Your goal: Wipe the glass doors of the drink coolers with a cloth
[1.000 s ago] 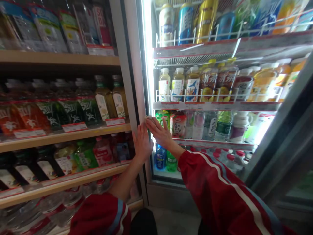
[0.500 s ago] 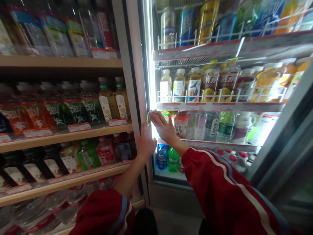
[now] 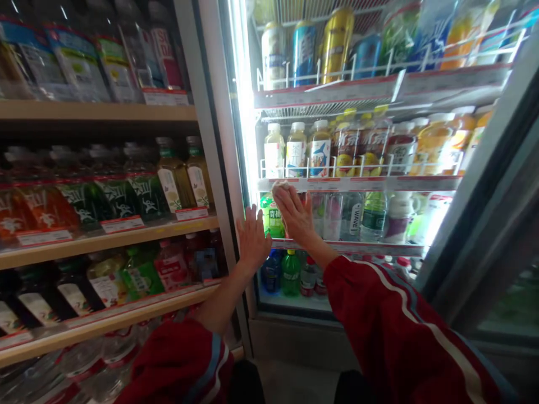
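Under the fingertips of my right hand [image 3: 295, 219] is a whitish crumpled cloth [image 3: 279, 187], which the hand presses flat toward the glass front of a lit drinks fridge [image 3: 269, 331]. Whether it is cloth or paper I cannot tell for sure. My left hand [image 3: 254, 240] rests lower and to the left, fingers spread, by the left edge of the fridge front, and holds nothing. Behind the right hand, a green-labelled bottle [image 3: 273, 216] shows on a fridge shelf, and other bottles are partly hidden by that hand.
Wooden shelves [image 3: 126, 238] with rows of bottles stand at the left. A metal upright [image 3: 210, 112] separates them from the fridge. Cans [image 3: 304, 53] fill the upper fridge shelf, with bottled teas [image 3: 320, 148] below. A dark frame [image 3: 471, 207] slants along the right.
The right hand and the cloth have moved right, away from the fridge's left edge, uncovering the green-labelled bottle. The left hand stays near the edge. The view has shifted slightly.
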A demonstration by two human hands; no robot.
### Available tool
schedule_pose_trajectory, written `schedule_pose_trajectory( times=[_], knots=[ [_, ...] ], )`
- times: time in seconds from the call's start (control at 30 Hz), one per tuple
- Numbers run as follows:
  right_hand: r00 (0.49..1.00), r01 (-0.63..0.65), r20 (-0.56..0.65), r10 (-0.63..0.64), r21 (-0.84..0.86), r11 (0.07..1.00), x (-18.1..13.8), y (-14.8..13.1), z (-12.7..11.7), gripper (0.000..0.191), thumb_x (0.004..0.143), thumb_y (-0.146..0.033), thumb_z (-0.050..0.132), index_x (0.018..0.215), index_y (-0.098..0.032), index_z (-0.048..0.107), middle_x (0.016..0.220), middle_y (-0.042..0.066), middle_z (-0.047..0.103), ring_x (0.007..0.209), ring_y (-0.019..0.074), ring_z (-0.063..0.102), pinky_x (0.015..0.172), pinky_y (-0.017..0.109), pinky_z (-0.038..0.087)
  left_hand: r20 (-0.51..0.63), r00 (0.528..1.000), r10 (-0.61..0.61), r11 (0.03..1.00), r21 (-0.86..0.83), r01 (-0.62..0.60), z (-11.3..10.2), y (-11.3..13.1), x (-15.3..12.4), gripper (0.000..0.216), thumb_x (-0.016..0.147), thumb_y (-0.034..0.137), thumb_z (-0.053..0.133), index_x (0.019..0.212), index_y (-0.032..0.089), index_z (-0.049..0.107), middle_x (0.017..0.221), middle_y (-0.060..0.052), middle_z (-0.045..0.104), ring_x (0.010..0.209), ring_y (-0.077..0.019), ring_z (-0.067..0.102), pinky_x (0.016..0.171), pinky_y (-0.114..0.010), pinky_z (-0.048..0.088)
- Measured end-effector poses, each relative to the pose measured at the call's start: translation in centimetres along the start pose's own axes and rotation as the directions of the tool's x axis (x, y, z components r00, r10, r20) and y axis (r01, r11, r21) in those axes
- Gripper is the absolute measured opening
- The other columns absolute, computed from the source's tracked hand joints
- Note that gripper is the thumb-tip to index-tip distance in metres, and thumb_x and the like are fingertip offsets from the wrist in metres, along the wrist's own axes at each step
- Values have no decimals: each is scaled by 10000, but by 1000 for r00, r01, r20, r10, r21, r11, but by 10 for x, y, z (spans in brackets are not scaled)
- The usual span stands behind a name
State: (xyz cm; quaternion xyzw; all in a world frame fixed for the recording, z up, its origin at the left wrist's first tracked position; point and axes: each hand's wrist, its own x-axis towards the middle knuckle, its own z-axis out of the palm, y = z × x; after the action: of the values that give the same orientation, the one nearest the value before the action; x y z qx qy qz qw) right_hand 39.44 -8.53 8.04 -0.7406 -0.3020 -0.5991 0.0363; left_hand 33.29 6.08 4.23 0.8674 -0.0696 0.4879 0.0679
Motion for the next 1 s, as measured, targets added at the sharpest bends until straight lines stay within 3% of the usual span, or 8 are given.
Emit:
schedule_pose_trajectory(
  times=[0.47, 1.0],
  knots=[
    [988, -148, 41, 148, 11, 989, -24, 44, -23, 534, 911, -176, 397, 1440, -240, 358, 1493, 83, 378, 1434, 254, 205, 1148, 590, 61, -38, 996, 85, 996, -36, -87, 4, 42, 24, 733, 769, 170, 537, 1444, 130, 253, 1526, -180, 266, 1443, -272, 129, 1157, -561, 79],
    [957, -243, -201, 209, -163, 956, -63, 115, -50, 498, 917, -225, 403, 1416, -212, 402, 1433, 105, 461, 1406, 243, 284, 1148, 531, 134, -74, 978, 197, 975, -87, -203, 15, 95, 40, 676, 762, 166, 519, 1409, 120, 327, 1512, -177, 301, 1442, -263, 147, 1170, -531, 49]
  ],
)
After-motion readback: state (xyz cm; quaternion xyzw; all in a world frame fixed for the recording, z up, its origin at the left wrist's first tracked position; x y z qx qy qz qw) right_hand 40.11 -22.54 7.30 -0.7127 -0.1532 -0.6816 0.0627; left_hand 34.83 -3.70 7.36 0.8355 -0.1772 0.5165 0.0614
